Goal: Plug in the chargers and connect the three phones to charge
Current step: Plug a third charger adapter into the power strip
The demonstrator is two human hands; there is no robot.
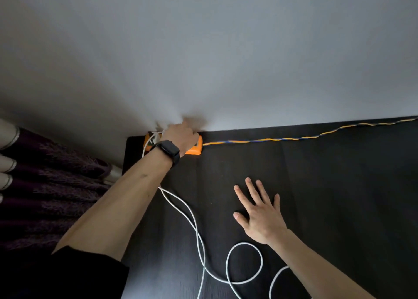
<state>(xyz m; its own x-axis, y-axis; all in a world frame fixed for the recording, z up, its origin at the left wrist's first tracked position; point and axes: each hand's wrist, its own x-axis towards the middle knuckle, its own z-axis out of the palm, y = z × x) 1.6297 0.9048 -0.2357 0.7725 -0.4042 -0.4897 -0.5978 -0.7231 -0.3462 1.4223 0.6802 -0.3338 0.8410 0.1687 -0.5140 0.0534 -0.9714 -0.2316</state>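
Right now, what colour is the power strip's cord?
The cord: yellow and blue, twisted; head view.

— What's the table [316, 185] made of?
— Dark wood grain, matt. The power strip [194, 151] is smooth orange plastic (a slight sheen along its edge).
— And the white cable [194, 226]?
— Smooth coating. The purple cloth [56, 185] looks shaggy, and the wall [226, 50] is plain and matt.

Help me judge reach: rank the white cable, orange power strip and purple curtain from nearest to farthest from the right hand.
1. White cable, looping just beside the right hand.
2. Orange power strip, back left of the desk, under the left hand.
3. Purple curtain, past the desk's left edge.
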